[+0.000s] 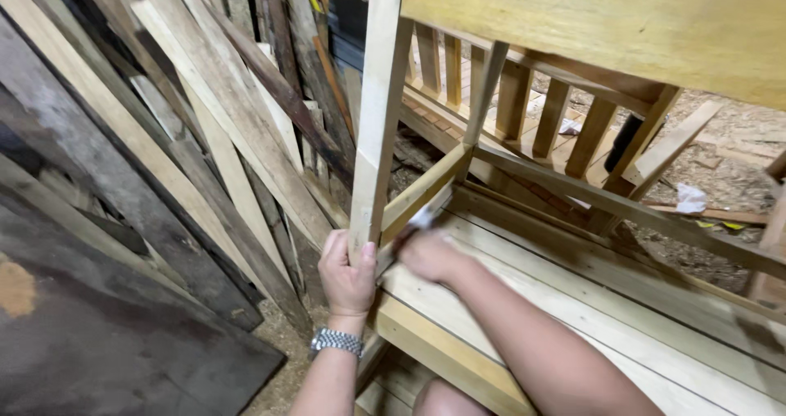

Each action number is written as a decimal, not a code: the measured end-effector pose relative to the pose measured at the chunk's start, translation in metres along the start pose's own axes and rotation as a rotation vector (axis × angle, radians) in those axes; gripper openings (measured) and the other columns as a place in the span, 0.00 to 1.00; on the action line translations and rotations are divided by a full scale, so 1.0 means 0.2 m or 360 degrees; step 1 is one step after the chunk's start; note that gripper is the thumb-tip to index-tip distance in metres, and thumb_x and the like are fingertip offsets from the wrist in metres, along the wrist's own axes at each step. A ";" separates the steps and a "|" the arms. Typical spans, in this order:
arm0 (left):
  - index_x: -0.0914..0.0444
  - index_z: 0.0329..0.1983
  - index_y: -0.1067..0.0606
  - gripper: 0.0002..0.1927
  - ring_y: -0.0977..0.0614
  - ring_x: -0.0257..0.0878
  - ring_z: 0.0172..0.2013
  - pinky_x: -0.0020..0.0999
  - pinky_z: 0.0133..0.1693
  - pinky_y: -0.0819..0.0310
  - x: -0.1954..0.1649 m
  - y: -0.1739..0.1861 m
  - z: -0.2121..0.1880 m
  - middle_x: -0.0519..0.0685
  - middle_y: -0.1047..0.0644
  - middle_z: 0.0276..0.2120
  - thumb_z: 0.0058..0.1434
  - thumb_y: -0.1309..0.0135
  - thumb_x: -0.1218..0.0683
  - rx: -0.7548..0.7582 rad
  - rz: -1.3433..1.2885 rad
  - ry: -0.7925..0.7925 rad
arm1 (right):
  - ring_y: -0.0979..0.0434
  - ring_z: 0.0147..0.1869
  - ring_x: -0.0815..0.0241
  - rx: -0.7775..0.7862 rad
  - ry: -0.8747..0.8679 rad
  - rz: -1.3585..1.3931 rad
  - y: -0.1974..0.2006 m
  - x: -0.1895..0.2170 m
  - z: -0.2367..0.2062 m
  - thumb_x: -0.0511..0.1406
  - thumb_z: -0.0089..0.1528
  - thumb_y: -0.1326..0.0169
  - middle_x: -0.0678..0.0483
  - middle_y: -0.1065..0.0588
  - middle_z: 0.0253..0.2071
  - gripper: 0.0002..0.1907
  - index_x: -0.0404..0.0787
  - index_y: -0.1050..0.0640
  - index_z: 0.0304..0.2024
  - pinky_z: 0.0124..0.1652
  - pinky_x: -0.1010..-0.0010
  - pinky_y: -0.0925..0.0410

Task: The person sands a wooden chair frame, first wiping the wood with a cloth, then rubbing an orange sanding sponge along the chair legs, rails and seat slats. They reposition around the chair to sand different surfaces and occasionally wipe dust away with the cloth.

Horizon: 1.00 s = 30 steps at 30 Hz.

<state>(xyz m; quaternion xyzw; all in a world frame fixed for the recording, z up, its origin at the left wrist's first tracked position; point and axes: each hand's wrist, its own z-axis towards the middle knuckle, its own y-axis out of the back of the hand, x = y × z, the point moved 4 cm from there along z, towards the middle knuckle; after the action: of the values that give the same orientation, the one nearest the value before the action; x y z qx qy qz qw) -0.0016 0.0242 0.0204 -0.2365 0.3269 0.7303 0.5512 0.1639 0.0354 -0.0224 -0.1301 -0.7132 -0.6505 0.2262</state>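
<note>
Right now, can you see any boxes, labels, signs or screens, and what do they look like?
No packages, labels, signs or screens show.
Closest thing: a crumpled white scrap, like paper, on the sawdust floor at right.
The left hand grips a pale upright wooden leg; the right hand is blurred.

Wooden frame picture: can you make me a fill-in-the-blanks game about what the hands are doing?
1. The left hand grips the upright wooden ____ of the frame.
2. The left wrist wears a metal ____.
3. The right hand, blurred, is at the frame's lower ____ beside a small white thing.
4. Loose ____ lean against the wall on the left.

Missing words: post; watch; crossbar; planks
</note>
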 end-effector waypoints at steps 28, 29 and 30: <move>0.66 0.39 0.22 0.21 0.19 0.47 0.38 0.40 0.42 0.25 0.02 0.02 0.00 0.54 0.23 0.37 0.64 0.47 0.43 -0.0041 0.0072 -0.0001 | 0.31 0.64 0.41 -0.0114 0.0600 0.0049 -0.09 0.18 -0.29 0.40 0.64 0.54 0.40 0.26 0.55 0.19 0.36 0.26 0.53 0.60 0.27 0.52; 0.66 0.38 0.22 0.21 0.19 0.47 0.38 0.40 0.42 0.25 0.02 0.02 0.00 0.54 0.23 0.37 0.64 0.48 0.42 -0.0041 0.0102 0.0000 | 0.32 0.65 0.39 -0.0198 0.0690 0.0066 -0.07 0.20 -0.29 0.40 0.64 0.54 0.38 0.27 0.57 0.21 0.34 0.27 0.55 0.58 0.27 0.53; 0.65 0.38 0.22 0.22 0.19 0.47 0.38 0.40 0.41 0.25 0.03 0.03 0.00 0.53 0.23 0.37 0.63 0.48 0.41 -0.0043 0.0134 0.0005 | 0.32 0.65 0.41 -0.0075 0.0616 0.0017 -0.08 0.20 -0.25 0.40 0.64 0.55 0.39 0.27 0.57 0.21 0.35 0.27 0.56 0.63 0.30 0.54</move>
<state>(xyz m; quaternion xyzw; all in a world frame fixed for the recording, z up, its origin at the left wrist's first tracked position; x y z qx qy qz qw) -0.0079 0.0265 0.0176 -0.2312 0.3274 0.7569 0.5162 0.1296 -0.0204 -0.0131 -0.0117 -0.6403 -0.6788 0.3594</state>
